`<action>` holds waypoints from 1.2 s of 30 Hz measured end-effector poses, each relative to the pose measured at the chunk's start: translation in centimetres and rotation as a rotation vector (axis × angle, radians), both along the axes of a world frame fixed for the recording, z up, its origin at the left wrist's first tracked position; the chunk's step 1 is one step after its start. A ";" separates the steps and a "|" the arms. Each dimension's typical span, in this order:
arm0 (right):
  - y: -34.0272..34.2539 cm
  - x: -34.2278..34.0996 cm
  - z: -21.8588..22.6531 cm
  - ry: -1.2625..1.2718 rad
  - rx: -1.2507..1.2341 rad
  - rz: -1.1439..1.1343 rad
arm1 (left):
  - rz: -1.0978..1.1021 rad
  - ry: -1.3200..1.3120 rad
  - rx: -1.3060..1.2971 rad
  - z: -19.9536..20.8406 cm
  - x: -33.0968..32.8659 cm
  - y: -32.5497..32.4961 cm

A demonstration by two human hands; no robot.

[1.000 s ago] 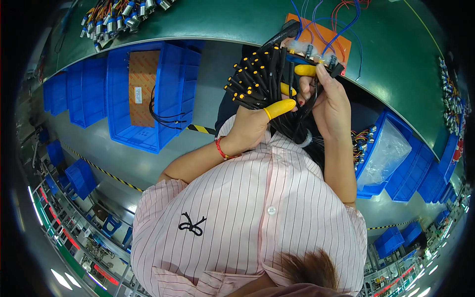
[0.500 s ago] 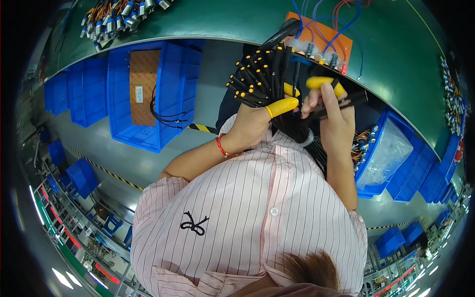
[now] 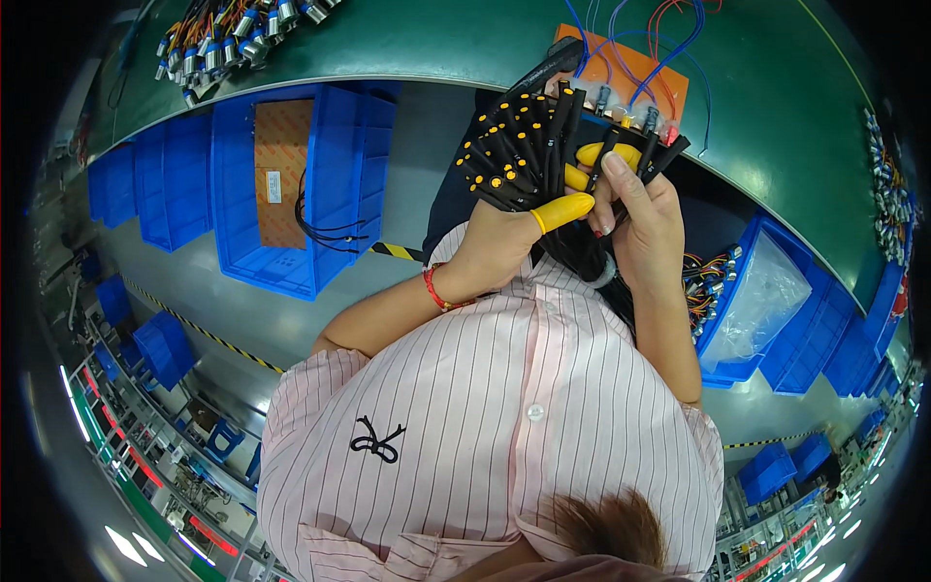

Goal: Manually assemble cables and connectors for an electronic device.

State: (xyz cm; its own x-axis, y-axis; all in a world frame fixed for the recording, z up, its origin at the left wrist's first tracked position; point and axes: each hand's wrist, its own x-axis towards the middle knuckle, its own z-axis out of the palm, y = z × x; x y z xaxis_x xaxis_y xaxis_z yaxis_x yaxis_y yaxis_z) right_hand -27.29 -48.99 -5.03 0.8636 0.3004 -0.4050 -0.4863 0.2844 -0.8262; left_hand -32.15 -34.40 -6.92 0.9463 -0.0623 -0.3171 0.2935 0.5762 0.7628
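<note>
1. Green bench [image 3: 417, 48] ahead, orange terminal block [image 3: 635, 60] at its near edge.
2. Your left hand [image 3: 493, 250]: grip wrapped round that black cable bundle [image 3: 502, 145], between your striped shirt [image 3: 436, 388] and the bench.
3. Your right hand [image 3: 652, 235]: grip's pinching one cable end [image 3: 602, 160], thumb against yellow finger cot [image 3: 588, 153].

My left hand [image 3: 495, 247]: smooth, rubbery black cables [image 3: 529, 155]. Beyond it, glossy green counter [image 3: 417, 39]. Left of it, smooth plastic bin [image 3: 337, 141].
</note>
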 end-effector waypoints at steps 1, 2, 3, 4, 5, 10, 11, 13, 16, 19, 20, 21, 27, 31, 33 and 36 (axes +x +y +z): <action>-0.1 0.1 -0.1 0.019 0.014 -0.014 | 0.008 0.018 -0.003 0.0 0.1 -0.2; -0.3 0.1 -0.2 0.037 0.028 -0.029 | 0.016 0.036 -0.005 -0.1 0.2 -0.3; -0.4 0.1 -0.3 0.057 0.042 -0.040 | 0.013 0.030 -0.006 -0.1 0.2 -0.2; -0.3 0.2 -0.2 0.064 0.051 -0.050 | 0.009 0.023 -0.006 -0.1 0.2 -0.1; -0.2 0.3 0.0 0.072 0.059 -0.059 | 0.005 0.016 -0.006 -0.2 0.2 -0.1; -0.2 0.4 -0.1 0.061 0.082 -0.076 | 0.008 0.051 -0.037 -0.1 0.4 -0.1; -0.2 0.4 -0.1 0.062 0.085 -0.082 | 0.013 0.054 -0.022 -0.1 0.4 0.0; -0.2 0.3 -0.1 0.064 0.087 -0.099 | 0.004 0.054 -0.044 -0.1 0.5 0.0; -0.1 0.3 -0.3 0.066 0.108 -0.116 | 0.004 0.034 -0.048 -0.1 0.5 0.0; -0.2 0.4 -0.5 0.078 0.186 -0.124 | -0.010 0.023 -0.031 -0.4 0.4 0.1; -0.2 0.4 -0.8 0.094 0.222 -0.127 | -0.019 0.023 -0.025 -0.6 0.4 0.2; -0.1 0.4 -0.9 0.109 0.260 -0.129 | -0.015 0.019 -0.036 -0.8 0.3 0.2; -0.3 0.4 -0.8 0.176 0.374 -0.128 | -0.038 -0.061 -0.051 -1.1 -0.1 0.4; -0.3 0.7 -0.6 0.235 0.470 -0.115 | -0.059 -0.129 -0.084 -1.7 -0.5 0.5; 0.1 0.6 -0.4 0.231 0.450 -0.128 | -0.078 -0.130 -0.067 -1.8 -0.5 0.6; -0.1 0.8 -1.5 0.102 0.328 -0.127 | -0.060 -0.103 -0.054 -1.8 -0.7 0.6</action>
State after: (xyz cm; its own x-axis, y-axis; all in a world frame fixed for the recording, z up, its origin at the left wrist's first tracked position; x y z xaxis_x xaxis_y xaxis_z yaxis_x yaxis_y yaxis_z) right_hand -26.46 -49.11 -6.53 0.8626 0.3215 -0.3906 -0.5051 0.5893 -0.6306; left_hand -32.81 -33.81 -8.71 0.9677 -0.1342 -0.2135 0.2508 0.6011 0.7588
